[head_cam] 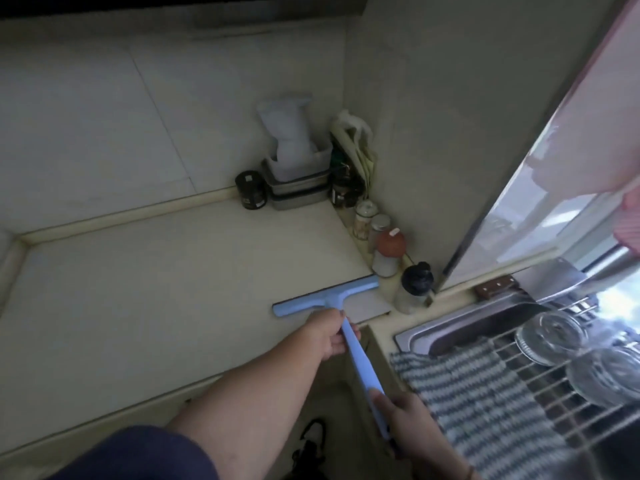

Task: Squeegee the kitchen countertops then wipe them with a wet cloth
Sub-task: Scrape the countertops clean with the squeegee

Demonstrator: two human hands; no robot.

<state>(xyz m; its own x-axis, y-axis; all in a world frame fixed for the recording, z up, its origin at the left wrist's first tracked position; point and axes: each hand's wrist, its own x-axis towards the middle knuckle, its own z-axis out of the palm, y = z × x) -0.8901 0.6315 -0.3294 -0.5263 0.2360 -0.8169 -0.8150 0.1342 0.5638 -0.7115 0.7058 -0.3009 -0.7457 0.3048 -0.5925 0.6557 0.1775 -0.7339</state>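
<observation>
Plastic squeegee [325, 296], pale blue and T-shaped, lies with its straight blade on the smooth cream countertop [138, 289], near the right edge beside the steel sink [460, 327]. Left hand [327, 336] grips the long flat handle just under the head; right hand [408, 415] grips its lower end. A striped, fluffy cloth [485, 393] hangs over the sink's front rim, beside a wire rack [554, 403] with glass bowls [550, 337]. Jars [388, 252] stand along the wall; their labels are too blurred to read.
</observation>
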